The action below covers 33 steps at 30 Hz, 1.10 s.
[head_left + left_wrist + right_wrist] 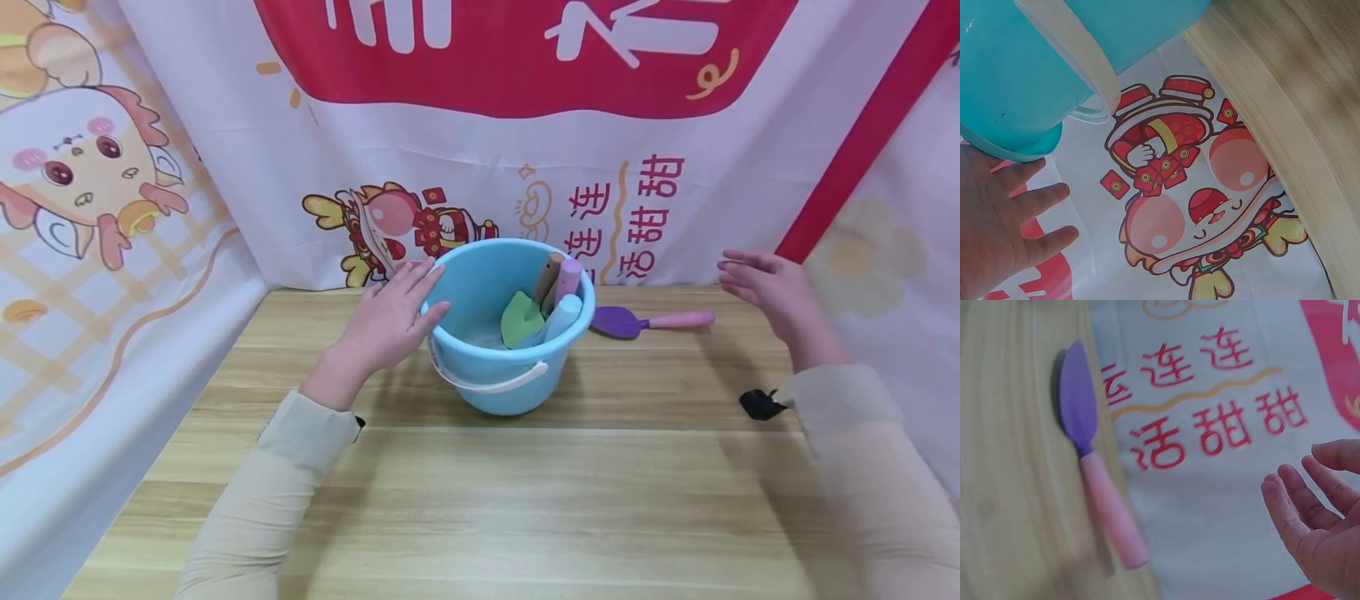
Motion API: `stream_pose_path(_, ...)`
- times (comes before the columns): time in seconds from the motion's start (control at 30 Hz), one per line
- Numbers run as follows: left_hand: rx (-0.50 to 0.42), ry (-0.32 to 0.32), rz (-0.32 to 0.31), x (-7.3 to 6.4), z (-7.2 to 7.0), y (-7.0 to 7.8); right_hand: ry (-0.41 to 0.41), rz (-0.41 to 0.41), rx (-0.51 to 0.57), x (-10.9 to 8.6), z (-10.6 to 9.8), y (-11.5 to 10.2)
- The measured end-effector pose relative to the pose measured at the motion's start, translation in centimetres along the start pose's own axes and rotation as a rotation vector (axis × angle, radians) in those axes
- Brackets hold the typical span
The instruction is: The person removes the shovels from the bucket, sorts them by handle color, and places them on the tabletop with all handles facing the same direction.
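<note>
Nearest are 2 pale sleeves: the left sleeve [247, 500] and the right sleeve [877, 492], reaching over the wood table [540, 517]. A black piece [761, 404] sits by the right cuff.

Past that stands the blue bucket [491, 367], upright near the table's far edge, its white bail [487, 389] hanging across the front. The left hand [382, 321] is at the bucket's left rim, fingers spread and fairly straight, touching rather than gripping.

Inside, toward the right, 3 handles lean on the wall: the blue handle [562, 317], the lilac handle [568, 279] and the brown handle [547, 277], with a green blade [519, 323] beside them. Just right lies the trowel [658, 321] (purple blade, pink grip), flat on the wood.

The right hand [776, 292] hangs in the air right of the trowel, fingers loosely bent, holding nothing. Behind everything hangs a printed white cloth [465, 146].
</note>
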<state>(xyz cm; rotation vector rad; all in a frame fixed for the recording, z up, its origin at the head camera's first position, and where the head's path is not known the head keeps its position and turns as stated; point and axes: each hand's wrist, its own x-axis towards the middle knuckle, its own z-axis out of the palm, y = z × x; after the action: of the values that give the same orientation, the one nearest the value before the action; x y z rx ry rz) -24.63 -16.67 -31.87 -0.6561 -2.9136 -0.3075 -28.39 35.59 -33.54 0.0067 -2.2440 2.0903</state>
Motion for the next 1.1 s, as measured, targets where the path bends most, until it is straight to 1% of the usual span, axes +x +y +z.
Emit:
stream_pose_path(0.1, -0.001, -0.003, 0.0, 0.0, 0.0, 0.0, 0.006, -0.005, -0.129, -0.3, 0.7, -1.2)
stream_pose_path(0.23, 0.003, -0.004, -0.004, 0.0, -0.1, 0.1, -0.006, -0.014, -0.26, -0.6, 1.6, -2.5)
stream_pose_path(0.4, 0.002, -0.002, -0.007, 0.1, -0.1, 0.1, -0.034, -0.039, -0.366, -1.1, 3.0, -3.9)
stream_pose_path(0.5, -0.001, -0.003, -0.007, 0.1, -0.1, 0.1, -0.06, -0.068, -0.409, -1.5, 3.8, -4.7)
stream_pose_path(0.6, -0.002, -0.002, -0.007, 0.1, -0.1, 0.1, -0.088, -0.103, -0.426, -2.0, 4.6, -5.4)
stream_pose_path(0.7, -0.003, -0.004, -0.006, 0.1, -0.2, 0.1, -0.105, -0.116, -0.448, -2.5, 5.5, -6.2)
stream_pose_path(0.83, 0.0, -0.011, -0.004, 0.2, -0.2, 0.0, -0.117, -0.118, -0.515, -3.0, 6.5, -7.1)
stream_pose_path(0.93, 0.002, -0.012, -0.004, 0.1, -0.1, 0.0, -0.129, -0.133, -0.546, -3.2, 7.1, -7.7)
stream_pose_path(1.1, -0.004, -0.013, -0.005, 0.1, -0.1, 0.0, -0.149, -0.171, -0.541, -3.6, 8.0, -8.3)
